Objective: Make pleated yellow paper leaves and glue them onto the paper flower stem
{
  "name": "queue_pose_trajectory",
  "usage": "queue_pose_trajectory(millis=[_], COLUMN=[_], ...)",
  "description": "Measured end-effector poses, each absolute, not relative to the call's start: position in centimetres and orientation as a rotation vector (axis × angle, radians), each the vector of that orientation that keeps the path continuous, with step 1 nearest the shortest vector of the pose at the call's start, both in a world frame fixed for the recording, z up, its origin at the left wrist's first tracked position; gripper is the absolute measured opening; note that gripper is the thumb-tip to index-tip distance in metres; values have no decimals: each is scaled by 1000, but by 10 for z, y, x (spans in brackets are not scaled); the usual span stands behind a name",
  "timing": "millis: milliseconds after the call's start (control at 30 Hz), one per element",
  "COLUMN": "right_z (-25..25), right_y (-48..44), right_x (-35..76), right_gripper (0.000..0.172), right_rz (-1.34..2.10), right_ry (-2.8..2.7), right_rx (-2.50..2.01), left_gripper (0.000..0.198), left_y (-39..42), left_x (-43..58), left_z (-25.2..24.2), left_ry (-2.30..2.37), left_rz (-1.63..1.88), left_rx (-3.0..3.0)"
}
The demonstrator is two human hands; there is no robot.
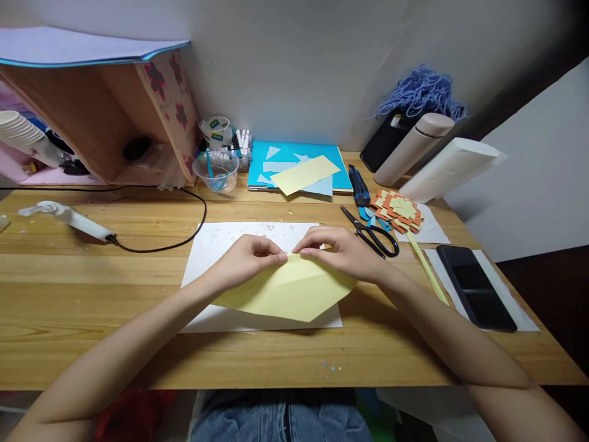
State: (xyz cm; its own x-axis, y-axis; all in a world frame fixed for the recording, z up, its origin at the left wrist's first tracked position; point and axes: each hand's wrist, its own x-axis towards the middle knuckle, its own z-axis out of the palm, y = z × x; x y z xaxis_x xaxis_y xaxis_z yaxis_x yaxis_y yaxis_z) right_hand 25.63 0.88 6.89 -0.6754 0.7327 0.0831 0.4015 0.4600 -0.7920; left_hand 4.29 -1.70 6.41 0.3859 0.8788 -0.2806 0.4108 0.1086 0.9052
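A sheet of pale yellow paper [285, 294] is held by its far edge just over a white paper sheet [202, 258]. My left hand [251, 261] pinches that edge between thumb and fingers. Close beside it, my right hand [335, 248] grips the same edge, its thumb lying along the paper. The yellow sheet slants toward me and shows a faint crease across it. To the right of my right hand lie black-handled scissors [370, 232], partly behind the hand.
Behind are a blue pad [294, 150] with paper scraps, a clear plastic cup [216, 172] and a utility knife [359, 186]. On the right lie an orange-and-yellow paper flower [399, 210] and a phone [476, 287]. A white glue gun [71, 218] with a black cord lies left.
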Motion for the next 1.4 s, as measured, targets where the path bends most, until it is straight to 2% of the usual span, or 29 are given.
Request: queue_pose_trajectory(millis=[167,367,567,800,1200,1400], right_z=[29,1,-8,-16,-13,-2], right_y=[25,28,28,28,25,21], right_x=[253,250,251,252,253,252], right_gripper=[15,10,8,17,30,32], right_rz=[1226,924,591,297,-206,-254], right_ry=[-2266,-2332,-2433,-2568,-2741,-2863], right_rx=[-1042,-973,-805,-672,-525,-546], left_gripper=[19,18,18,23,22,31], left_y=[-4,-2,-3,-8,-28,-43], left_x=[38,36,37,39,52,64], left_z=[32,12,7,3,9,5], left_ry=[1294,1383,1376,1328,1379,1463], left_rz=[526,510,514,369,44,-77], left_rx=[1819,2193,2517,2939,3154,3092])
